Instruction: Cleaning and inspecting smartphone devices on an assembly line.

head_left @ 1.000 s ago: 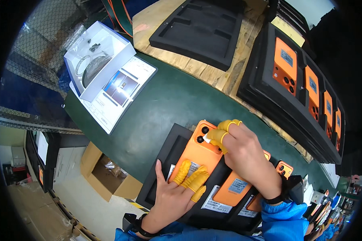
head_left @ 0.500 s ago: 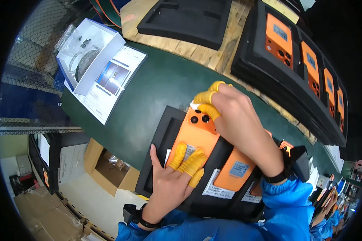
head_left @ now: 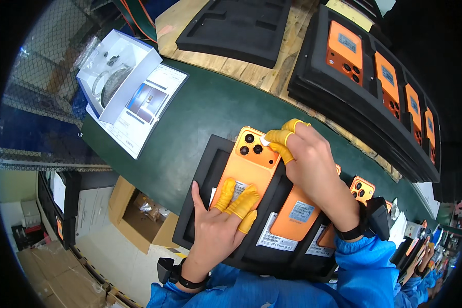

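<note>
An orange phone lies back up, partly over a slot of a black foam tray, its camera lenses at the far end. Across its lower half, over a label, rest the yellow-covered fingers of my left hand, stretched and pressing down; the thumb is apart, on the tray. My right hand, also in yellow finger covers, pinches a small white wipe against the camera area, beside the lenses. A second orange phone with a label sits in the tray under my right forearm, white printed labels beside it.
Another orange phone shows past my right wrist. Stacked foam trays hold several orange phones at the far right. Beyond the green table lies an unfilled foam tray on wood. A white box sits on papers at left; a carton stands below.
My right hand has shifted right and slightly down with the white wipe, from the phone's far edge to beside the lenses, uncovering them. My left hand stays on the phone.
</note>
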Demonstrator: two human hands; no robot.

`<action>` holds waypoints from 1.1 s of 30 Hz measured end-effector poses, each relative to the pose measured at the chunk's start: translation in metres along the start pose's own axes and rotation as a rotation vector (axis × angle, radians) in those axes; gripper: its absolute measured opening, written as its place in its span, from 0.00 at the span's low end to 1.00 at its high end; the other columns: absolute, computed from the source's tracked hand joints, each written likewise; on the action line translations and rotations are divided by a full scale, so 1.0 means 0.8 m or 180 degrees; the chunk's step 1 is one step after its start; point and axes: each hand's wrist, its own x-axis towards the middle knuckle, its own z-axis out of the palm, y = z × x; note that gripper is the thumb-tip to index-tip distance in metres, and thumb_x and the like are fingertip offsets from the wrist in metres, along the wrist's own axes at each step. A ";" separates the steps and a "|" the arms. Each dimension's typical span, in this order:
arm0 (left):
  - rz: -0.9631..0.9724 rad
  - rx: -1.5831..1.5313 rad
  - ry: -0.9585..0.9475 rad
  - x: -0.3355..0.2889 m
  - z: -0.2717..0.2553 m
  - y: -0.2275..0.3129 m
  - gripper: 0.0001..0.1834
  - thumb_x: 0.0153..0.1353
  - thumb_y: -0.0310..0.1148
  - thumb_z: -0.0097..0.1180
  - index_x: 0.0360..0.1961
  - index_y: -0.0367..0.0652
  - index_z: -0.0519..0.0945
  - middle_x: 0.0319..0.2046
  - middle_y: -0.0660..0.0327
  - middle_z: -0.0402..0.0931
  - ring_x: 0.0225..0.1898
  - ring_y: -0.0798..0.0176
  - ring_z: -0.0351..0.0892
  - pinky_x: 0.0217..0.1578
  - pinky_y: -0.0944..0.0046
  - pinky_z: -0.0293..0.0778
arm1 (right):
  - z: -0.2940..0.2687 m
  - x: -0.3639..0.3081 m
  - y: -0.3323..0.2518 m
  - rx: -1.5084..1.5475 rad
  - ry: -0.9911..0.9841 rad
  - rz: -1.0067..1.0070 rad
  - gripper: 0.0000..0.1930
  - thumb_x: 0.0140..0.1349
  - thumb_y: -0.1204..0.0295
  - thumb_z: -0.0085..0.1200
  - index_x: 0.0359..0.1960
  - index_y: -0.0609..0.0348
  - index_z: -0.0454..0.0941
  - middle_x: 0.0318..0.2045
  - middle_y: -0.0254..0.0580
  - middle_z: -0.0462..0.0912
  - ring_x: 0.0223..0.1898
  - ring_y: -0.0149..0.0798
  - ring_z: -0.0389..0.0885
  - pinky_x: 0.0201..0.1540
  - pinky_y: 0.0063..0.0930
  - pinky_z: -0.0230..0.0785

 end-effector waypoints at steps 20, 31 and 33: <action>-0.0033 0.0019 0.0131 -0.003 0.002 0.002 0.14 0.53 0.35 0.61 0.40 0.43 0.83 0.15 0.61 0.75 0.25 0.61 0.81 0.60 0.25 0.36 | -0.010 -0.029 -0.022 0.0161 -0.0311 -0.0281 0.06 0.41 0.82 0.53 0.25 0.64 0.76 0.28 0.44 0.71 0.31 0.46 0.72 0.37 0.33 0.69; -0.0081 -0.0034 0.0017 -0.008 0.002 -0.002 0.08 0.53 0.34 0.60 0.31 0.42 0.83 0.13 0.61 0.74 0.26 0.59 0.80 0.60 0.25 0.34 | -0.020 -0.016 -0.009 -0.0675 -0.0512 -0.0847 0.13 0.45 0.78 0.52 0.35 0.59 0.80 0.33 0.42 0.74 0.36 0.45 0.73 0.42 0.33 0.69; -0.0024 -0.0197 0.0224 -0.007 0.001 0.000 0.08 0.53 0.34 0.61 0.31 0.42 0.83 0.13 0.61 0.72 0.27 0.58 0.80 0.60 0.24 0.33 | -0.028 -0.020 0.005 -0.0491 -0.0242 -0.0687 0.17 0.42 0.83 0.54 0.37 0.59 0.80 0.32 0.43 0.75 0.35 0.45 0.75 0.39 0.35 0.71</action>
